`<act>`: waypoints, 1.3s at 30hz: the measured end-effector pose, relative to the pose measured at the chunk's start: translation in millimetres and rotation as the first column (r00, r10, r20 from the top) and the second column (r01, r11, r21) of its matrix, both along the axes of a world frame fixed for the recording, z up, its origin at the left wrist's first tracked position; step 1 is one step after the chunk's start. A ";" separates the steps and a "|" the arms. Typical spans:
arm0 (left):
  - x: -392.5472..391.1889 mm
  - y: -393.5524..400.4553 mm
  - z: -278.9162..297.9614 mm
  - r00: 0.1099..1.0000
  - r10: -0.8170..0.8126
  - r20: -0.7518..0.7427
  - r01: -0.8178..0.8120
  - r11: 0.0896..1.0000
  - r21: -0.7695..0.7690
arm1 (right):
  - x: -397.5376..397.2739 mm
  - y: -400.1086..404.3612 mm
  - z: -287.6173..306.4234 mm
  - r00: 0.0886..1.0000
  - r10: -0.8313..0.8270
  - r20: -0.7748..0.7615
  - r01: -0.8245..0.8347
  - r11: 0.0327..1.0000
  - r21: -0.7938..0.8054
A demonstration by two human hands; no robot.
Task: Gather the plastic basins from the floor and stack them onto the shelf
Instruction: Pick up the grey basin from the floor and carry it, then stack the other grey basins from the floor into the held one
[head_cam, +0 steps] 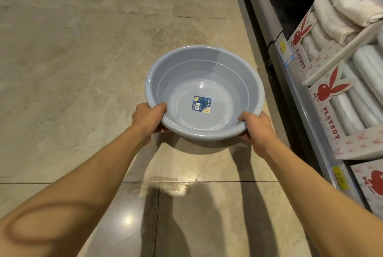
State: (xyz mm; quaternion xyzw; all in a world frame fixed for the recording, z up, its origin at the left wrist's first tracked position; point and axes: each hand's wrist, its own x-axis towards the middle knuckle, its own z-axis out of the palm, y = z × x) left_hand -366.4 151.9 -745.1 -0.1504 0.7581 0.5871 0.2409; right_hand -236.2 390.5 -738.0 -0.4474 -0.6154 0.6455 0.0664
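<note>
Okay, you've got the grey basin (204,93) held by its near rim, left hand (148,116) and right hand (256,127) each clamped on it, thumbs over the lip, fingers under. It sits upright and open side up above the tiled floor (83,49), just left of the shelf edge (290,64); the shadow beneath suggests it's lifted clear, though I can't tell for sure. Both grips are on the near side, so the far rim will want to dip: keep wrists firm and the basin level. Swing right towards the shelf, and watch the rail and price tags (339,178) on the way. Towel packs (352,95) fill the visible tier, and no basin stack shows, so find the landing spot before committing. Blue label (202,104) inside stays up for nesting.
</note>
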 end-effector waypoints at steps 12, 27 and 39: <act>3.4 -75.1 261.8 0.996 0.074 -0.053 -0.072 0.997 0.038 | -14.9 -60.9 259.8 0.993 0.105 -0.055 -0.106 0.994 -0.010; 92.6 -279.0 848.2 0.858 0.482 -0.177 -0.485 0.874 0.031 | -48.9 -242.7 851.5 0.839 0.536 -0.097 -0.535 0.844 0.036; 207.4 -460.2 966.9 0.615 0.739 -0.276 -0.741 0.661 0.120 | -56.4 -460.6 964.1 0.535 0.828 -0.166 -0.822 0.556 0.123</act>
